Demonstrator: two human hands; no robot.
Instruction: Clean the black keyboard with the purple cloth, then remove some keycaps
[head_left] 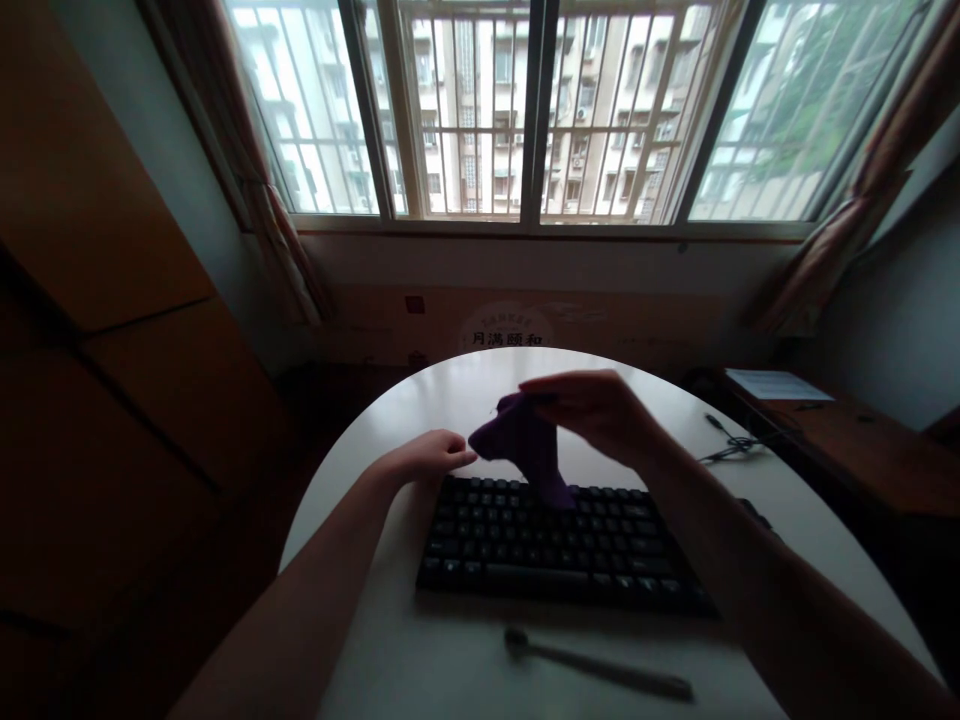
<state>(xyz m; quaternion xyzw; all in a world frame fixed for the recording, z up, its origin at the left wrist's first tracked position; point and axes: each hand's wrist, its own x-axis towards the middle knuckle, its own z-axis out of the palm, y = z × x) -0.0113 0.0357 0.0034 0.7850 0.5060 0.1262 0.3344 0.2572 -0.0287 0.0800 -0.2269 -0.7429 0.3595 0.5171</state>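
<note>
A purple cloth (525,440) hangs from my right hand (600,408), whose fingers are closed on its upper part. The cloth's lower end reaches down to the top rows of a black keyboard (525,550), which lies flat on the white round table (375,620). My left hand (431,455) is closed just above the keyboard's far left corner. Its fingertips are right beside the cloth's left corner; whether they pinch it I cannot tell. Nearer to me lies a thin-handled brush (600,668) like a toothbrush, somewhat blurred, with its dark head to the left.
A black cable (731,442) lies at the table's right edge. A dark object (756,515) shows partly behind my right forearm. Beyond the table on the right, a brown desk (862,450) holds papers (780,385). A barred window (532,120) and curtains (266,210) are ahead, a wooden cabinet (97,300) left.
</note>
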